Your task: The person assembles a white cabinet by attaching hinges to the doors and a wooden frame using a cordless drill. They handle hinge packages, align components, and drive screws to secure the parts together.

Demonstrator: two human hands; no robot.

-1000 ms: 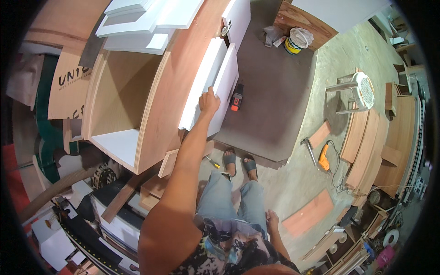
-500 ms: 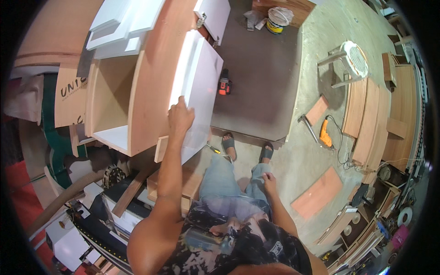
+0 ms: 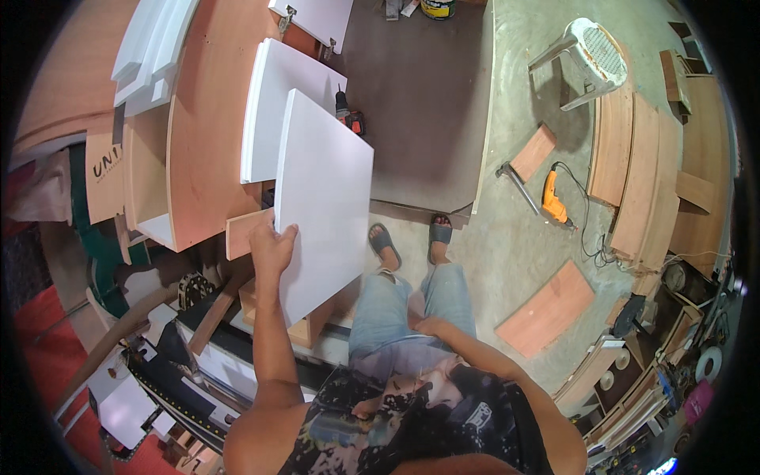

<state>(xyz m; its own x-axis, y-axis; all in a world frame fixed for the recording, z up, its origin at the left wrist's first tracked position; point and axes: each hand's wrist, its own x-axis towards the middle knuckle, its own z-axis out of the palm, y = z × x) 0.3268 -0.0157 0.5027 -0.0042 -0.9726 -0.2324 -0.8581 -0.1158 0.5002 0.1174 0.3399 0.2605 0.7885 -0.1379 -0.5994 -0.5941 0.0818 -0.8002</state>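
A large white panel point(image 3: 326, 202) stands out from the wooden cabinet in front of me, tilted. My left hand point(image 3: 273, 244) grips its left edge, thumb on the white face and the other fingers round the edge. Just left of that hand a short wooden board point(image 3: 244, 233) sticks out. Another white panel point(image 3: 289, 107) lies against the cabinet point(image 3: 207, 119) behind the first one. My right hand point(image 3: 431, 325) rests at my lap against my jeans; its fingers do not show clearly.
A cordless drill point(image 3: 350, 119) lies on the brown board point(image 3: 427, 103) beyond the panels. On the floor to the right are an orange corded drill point(image 3: 556, 198), a hammer point(image 3: 518, 188), wooden boards point(image 3: 546, 309) and a white stool point(image 3: 595, 55). A hinged white door point(image 3: 321, 17) stands at the top.
My left hand has moved down and left along the white panel, which now stands apart from the panel behind it. My right hand has moved from beside my knee to my lap.
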